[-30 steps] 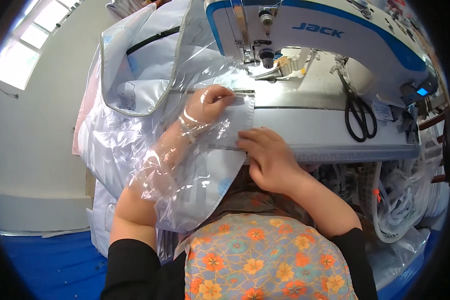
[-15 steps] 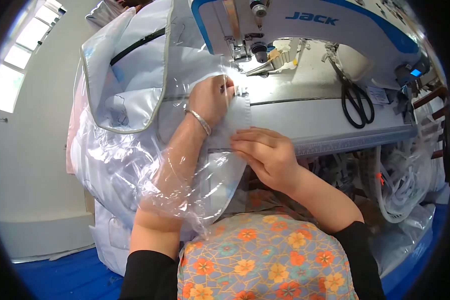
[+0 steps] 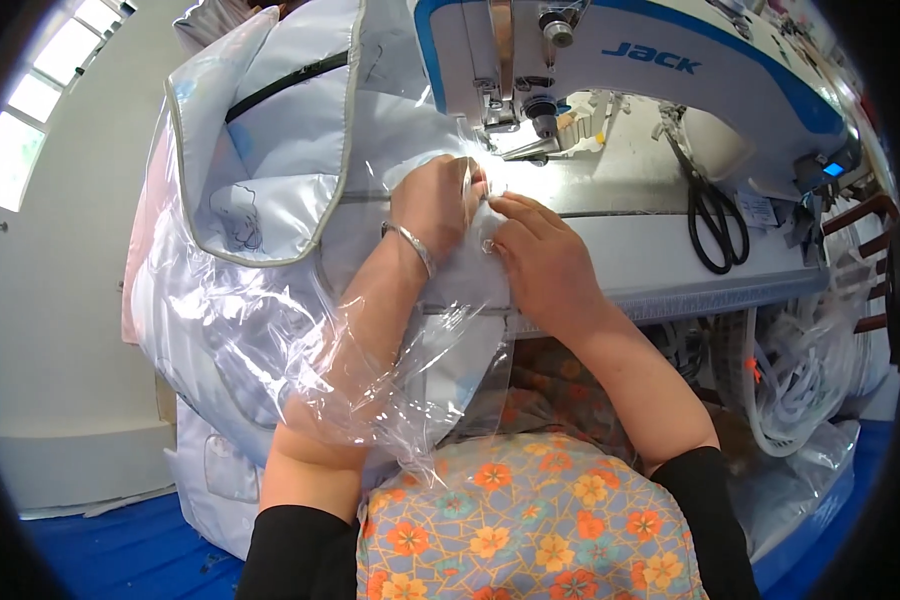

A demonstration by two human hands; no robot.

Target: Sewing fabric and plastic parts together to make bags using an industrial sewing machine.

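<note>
A crumpled clear plastic sheet (image 3: 370, 370) drapes over my left forearm and over pale white fabric (image 3: 450, 275) on the sewing machine's bed. My left hand (image 3: 433, 205), a silver bangle on its wrist, is closed on the plastic's edge just in front of the presser foot (image 3: 500, 115). Beside it, my right hand (image 3: 548, 262) pinches the same edge, fingertips nearly touching the left ones. Bright lamp glare partly hides the fingertips and the seam area.
The white-and-blue sewing machine head (image 3: 590, 70) overhangs the far side. Black-handled scissors (image 3: 718, 225) lie on the bed at the right. A ruler strip (image 3: 670, 300) follows the near table edge. Bulky white fabric with grey piping (image 3: 335, 215) is heaped at left; a basket (image 3: 770, 400) hangs at right.
My right hand has moved up and away from me, from lying flat at the near fabric edge to pinching the plastic beside my left hand. The view has shifted slightly.
</note>
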